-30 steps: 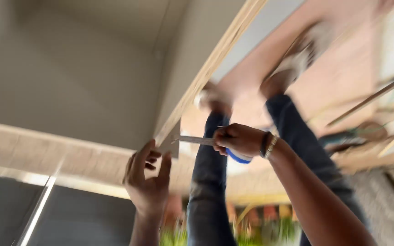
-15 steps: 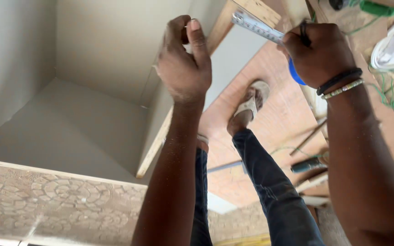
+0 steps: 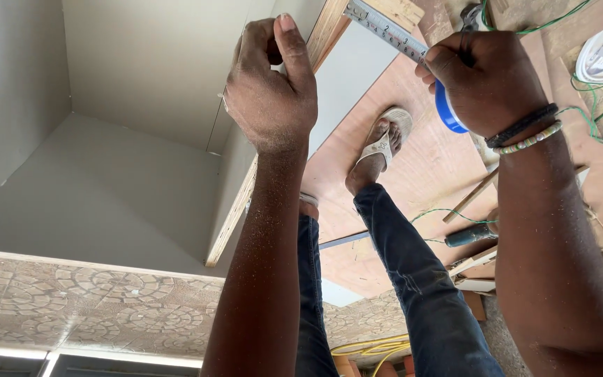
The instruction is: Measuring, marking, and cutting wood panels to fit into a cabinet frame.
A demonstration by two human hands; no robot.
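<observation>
At 12 o'clock, left hand (image 3: 271, 84) pinched shut on board edge (image 3: 328, 31) – right hand (image 3: 486, 80) at 1 o'clock closed on blue tape measure (image 3: 447, 108), blade (image 3: 385, 29) laid across board. Measuring underway; no mark visible yet.

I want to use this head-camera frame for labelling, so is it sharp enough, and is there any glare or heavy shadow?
Head view: sharp on the left hand, the right hand and the steel tape-measure blade; even daylight, no glare; soft shade inside the grey laminated cabinet; the sandalled foot and brown plywood sheet stay clear.
</observation>
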